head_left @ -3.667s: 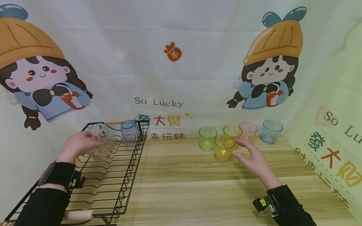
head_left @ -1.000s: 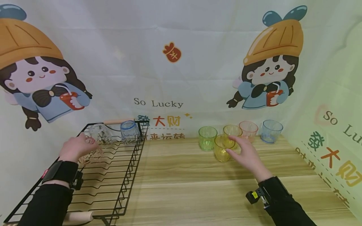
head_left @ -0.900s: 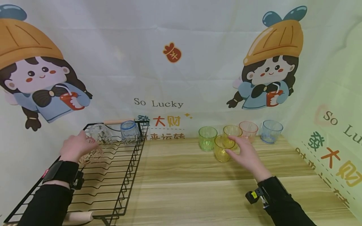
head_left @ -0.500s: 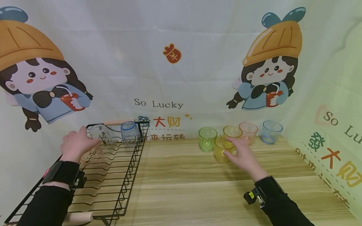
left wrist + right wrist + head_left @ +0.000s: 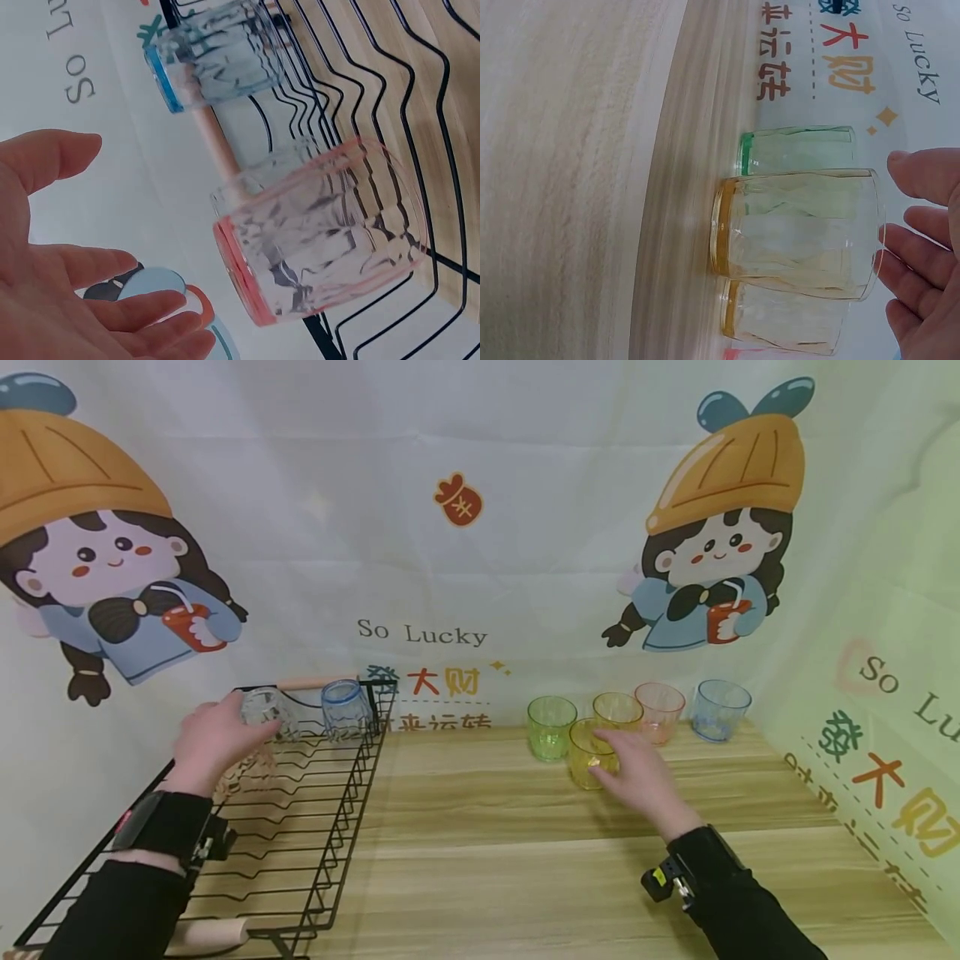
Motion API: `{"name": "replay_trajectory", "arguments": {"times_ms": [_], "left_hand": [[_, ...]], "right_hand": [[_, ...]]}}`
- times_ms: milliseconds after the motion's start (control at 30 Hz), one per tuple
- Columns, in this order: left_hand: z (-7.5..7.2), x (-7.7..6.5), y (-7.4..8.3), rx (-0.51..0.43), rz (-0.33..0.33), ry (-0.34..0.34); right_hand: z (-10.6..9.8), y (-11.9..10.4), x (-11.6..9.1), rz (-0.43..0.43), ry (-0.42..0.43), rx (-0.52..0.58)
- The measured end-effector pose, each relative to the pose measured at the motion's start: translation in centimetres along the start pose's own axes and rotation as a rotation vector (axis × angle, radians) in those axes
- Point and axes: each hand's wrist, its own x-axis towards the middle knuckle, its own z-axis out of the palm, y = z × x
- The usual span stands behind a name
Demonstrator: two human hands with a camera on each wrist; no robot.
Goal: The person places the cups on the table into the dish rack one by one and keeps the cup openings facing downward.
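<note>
Toward the back edge of the tabletop [image 5: 465,877], right of centre, stands the front yellow glass [image 5: 582,760], upright, mouth up, long axis vertical, and the right hand [image 5: 645,772] is much the nearer of the two! It's just to the right of the glass, thumb and fingers parted around the rim; whether skin meets glass, I can't tell. Crowded company: green glass [image 5: 551,735] to the left, rear yellow glass [image 5: 617,706] right behind, then the pink glass [image 5: 660,710] and the blue glass [image 5: 720,712] near the back right corner

Over at the wire rack [image 5: 294,932], the left hand [image 5: 213,739] holds nothing, fingers loose and spread, clear of the upside-down pink tumbler [image 5: 319,240]; a clear tumbler [image 5: 266,703] and a blue tumbler [image 5: 347,714] sit by the rack's back edge

And the lettering: "So Lucky" on the backdrop [image 5: 525,527], "發大财" beneath, partly repeated on the right; no brand readable on any glass
</note>
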Motion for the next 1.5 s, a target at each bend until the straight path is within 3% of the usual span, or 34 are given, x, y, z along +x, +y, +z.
{"name": "replay_trajectory", "arguments": {"times_ms": [400,767,1167,1500], "left_hand": [[0.4,-0.2,1.8,-0.053,0.085,0.038],[0.0,-1.1,3.6,-0.128,0.144,0.000],[0.7,-1.3,5.9,-0.125,0.222,0.014],[0.9,-2.7,7.6,-0.153,0.284,-0.024]], "right_hand": [[0.1,-0.2,0.2,0.000,-0.011,-0.089],[0.5,-0.4,0.4,-0.011,-0.021,-0.109],[1.0,-0.2,0.5,-0.029,-0.037,-0.139],[1.6,-0.3,0.7,-0.062,0.030,-0.214]]}}
